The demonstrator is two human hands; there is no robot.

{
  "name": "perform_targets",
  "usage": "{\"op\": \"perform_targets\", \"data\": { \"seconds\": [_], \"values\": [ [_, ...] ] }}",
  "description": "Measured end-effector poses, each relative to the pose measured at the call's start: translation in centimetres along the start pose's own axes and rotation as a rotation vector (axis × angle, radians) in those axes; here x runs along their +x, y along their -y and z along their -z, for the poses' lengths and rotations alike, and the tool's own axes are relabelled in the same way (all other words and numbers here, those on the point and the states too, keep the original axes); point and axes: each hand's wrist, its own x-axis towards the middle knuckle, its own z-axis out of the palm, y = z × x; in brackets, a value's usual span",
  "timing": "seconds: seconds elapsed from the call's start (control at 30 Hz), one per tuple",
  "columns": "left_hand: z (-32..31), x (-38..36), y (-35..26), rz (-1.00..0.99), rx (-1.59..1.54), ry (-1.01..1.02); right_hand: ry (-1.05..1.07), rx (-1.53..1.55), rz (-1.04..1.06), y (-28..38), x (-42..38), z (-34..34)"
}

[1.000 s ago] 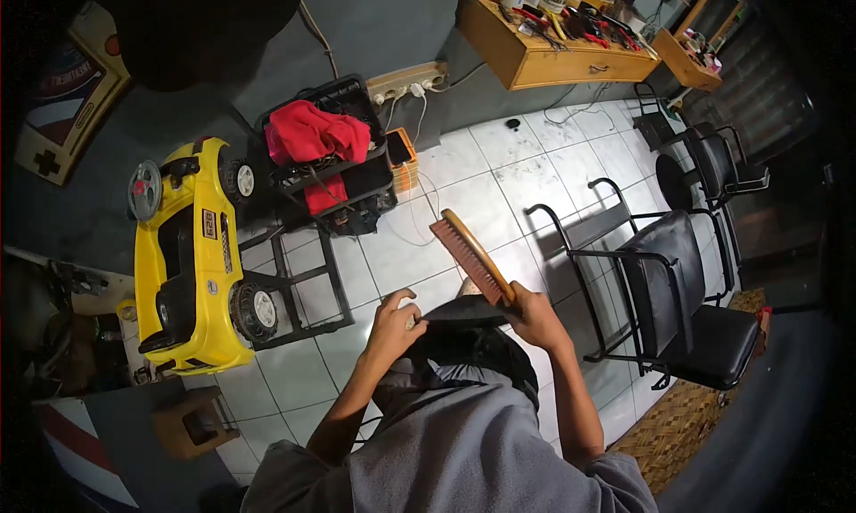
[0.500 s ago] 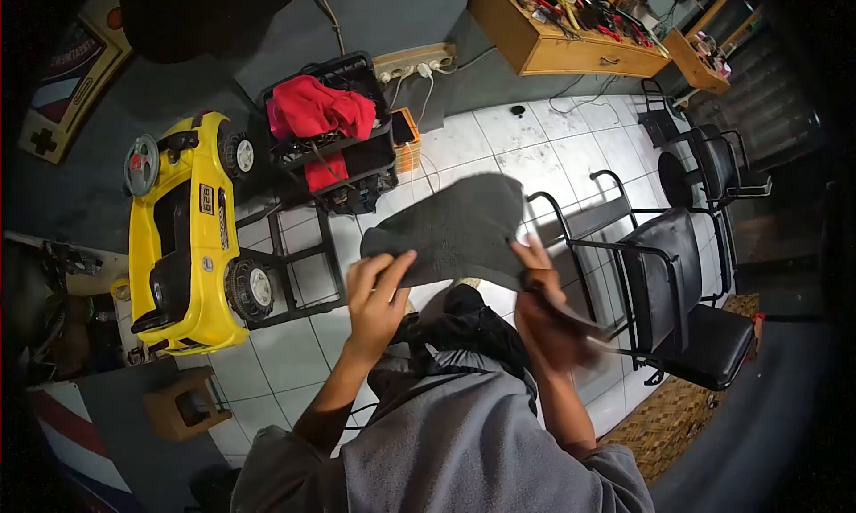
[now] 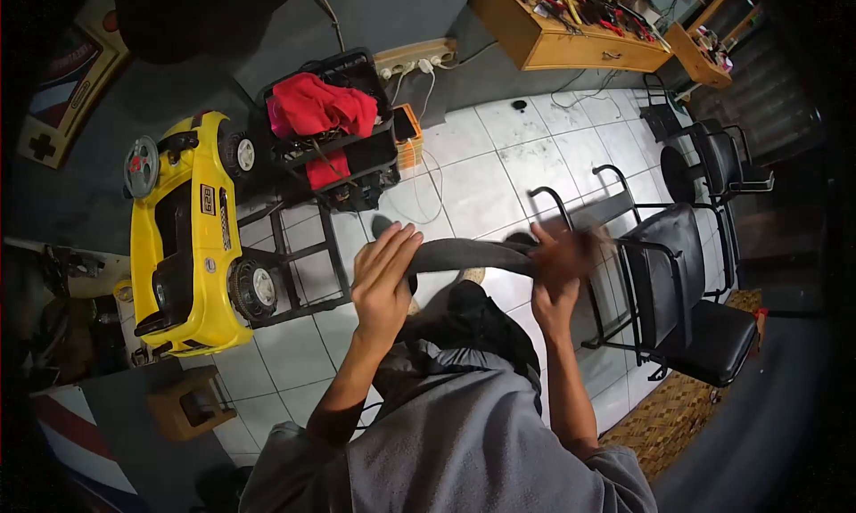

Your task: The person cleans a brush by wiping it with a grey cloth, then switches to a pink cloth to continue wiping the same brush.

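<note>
A dark grey piece of fabric (image 3: 473,255) stretches between my hands, seen nearly edge-on as a curved band. My left hand (image 3: 383,277) is closed on its left end, fingers pressed together and pointing up. At the right end is my right hand (image 3: 557,277), its wrist raised. Motion smears the fingers there into a brown blur, so I cannot make out their grip or whether they hold anything else. Below the fabric are my dark trousers (image 3: 481,330) and grey top (image 3: 473,424).
On the left stands a yellow toy car (image 3: 192,237), with a black rack (image 3: 357,161) holding red cloth (image 3: 325,107) nearby. Black chairs (image 3: 678,290) stand at right. A wooden drawer unit (image 3: 571,54) carries several tools. White tiles (image 3: 464,174) cover the floor; a woven mat (image 3: 664,424) lies lower right.
The grey fabric has turned from showing its broad face to nearly edge-on. My right hand has moved up and slightly right; my left hand has risen a little.
</note>
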Motion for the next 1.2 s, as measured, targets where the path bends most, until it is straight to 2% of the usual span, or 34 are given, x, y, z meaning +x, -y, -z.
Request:
{"op": "perform_targets", "data": {
  "seconds": [0.03, 0.07, 0.13, 0.17, 0.2, 0.23, 0.27, 0.3, 0.33, 0.4, 0.43, 0.5, 0.53, 0.6, 0.67, 0.7, 0.73, 0.8, 0.83, 0.87, 0.93, 0.97, 1.0, 1.07, 1.1, 1.17, 1.2],
  "values": [
    [0.7, 0.1, -0.6, -0.079, -0.023, -0.058, 0.098, -0.154, 0.314, 0.1, 0.6, 0.7],
    [1.0, -0.4, -0.9, -0.128, -0.012, -0.064, -0.013, -0.029, 0.326, 0.3, 0.3, 0.0],
    [-0.7, -2.5, 0.6, -0.107, -0.175, -0.043, 0.031, -0.144, 0.191, -0.6, -1.4, 0.3],
    [-1.2, -3.5, 1.1, -0.025, -0.135, 0.079, 0.037, -0.09, 0.091, -3.5, -2.6, -0.4],
    [-2.3, -5.2, 2.6, 0.099, -0.086, 0.251, 0.032, 0.052, -0.14, -5.6, -3.7, -0.8],
    [-2.7, -8.0, 5.4, 0.244, 0.018, 0.632, 0.472, -0.383, -0.372, -7.7, -4.4, 1.2],
    [-2.8, -9.6, 6.4, 0.302, 0.029, 0.761, 0.469, -0.374, -0.39, -6.8, -4.5, 0.6],
    [-2.8, -10.9, 7.2, 0.326, -0.051, 0.724, 0.496, -0.451, -0.28, -10.6, -6.4, 1.2],
    [-2.1, -9.8, 5.8, 0.408, -0.09, 0.676, 0.485, -0.446, -0.269, -10.2, -5.7, 0.9],
    [-1.9, -9.3, 5.3, 0.401, -0.087, 0.665, 0.556, -0.412, -0.49, -8.7, -5.7, 1.0],
    [-2.1, -8.8, 5.2, 0.405, -0.085, 0.665, 0.49, -0.369, -0.431, -8.2, -5.0, 0.7],
    [-3.1, -6.9, 5.4, 0.337, -0.093, 0.52, 0.365, -0.467, -0.286, -6.7, -2.6, 0.3],
    [-2.7, -5.1, 4.6, 0.37, -0.145, 0.494, 0.283, -0.468, -0.231, -5.4, -1.5, 0.1],
    [-0.7, -1.5, 2.0, 0.455, -0.265, 0.377, 0.081, -0.258, -0.106, -2.3, 0.0, 0.3],
    [1.0, 0.7, -0.2, 0.092, -0.132, 0.151, -0.06, -0.197, 0.234, 1.9, 1.8, -0.1],
    [1.5, 0.8, -0.9, 0.051, -0.158, 0.12, -0.124, -0.099, 0.307, 2.4, 1.7, 0.1],
    [1.9, 0.6, -1.6, 0.009, -0.185, 0.091, -0.179, -0.104, 0.289, 3.0, 1.4, 0.0],
    [0.8, -1.0, -1.0, 0.02, -0.184, 0.103, -0.177, -0.07, 0.385, 1.9, 0.7, -0.7],
    [0.0, -2.4, -0.3, 0.036, -0.181, 0.113, -0.041, -0.28, 0.304, 1.9, 0.1, -0.8],
    [-0.5, -4.4, 1.2, 0.035, -0.181, 0.111, 0.109, -0.177, 0.01, -1.1, -1.2, -0.7],
    [-1.0, -8.0, 4.3, 0.333, -0.121, 0.652, 0.423, -0.508, -0.262, -6.0, -3.7, 0.0],
    [-0.7, -8.1, 4.3, 0.322, -0.125, 0.641, 0.501, -0.504, -0.281, -7.8, -4.8, 0.5],
    [-0.3, -8.0, 4.1, 0.379, -0.166, 0.615, 0.478, -0.513, -0.151, -7.7, -5.2, 0.7],
    [0.0, -8.1, 3.8, 0.447, -0.203, 0.59, 0.537, -0.469, -0.303, -8.6, -5.5, 0.9],
    [-0.3, -7.9, 3.9, 0.433, -0.193, 0.538, 0.541, -0.468, -0.294, -8.2, -4.9, 0.7],
    [-0.8, -6.6, 3.6, 0.326, -0.128, 0.412, 0.353, -0.494, -0.171, -6.2, -3.0, -0.1],
    [-0.8, -4.9, 2.6, 0.331, -0.128, 0.417, 0.26, -0.388, -0.129, -3.6, -1.6, -0.4]
  ]
}}
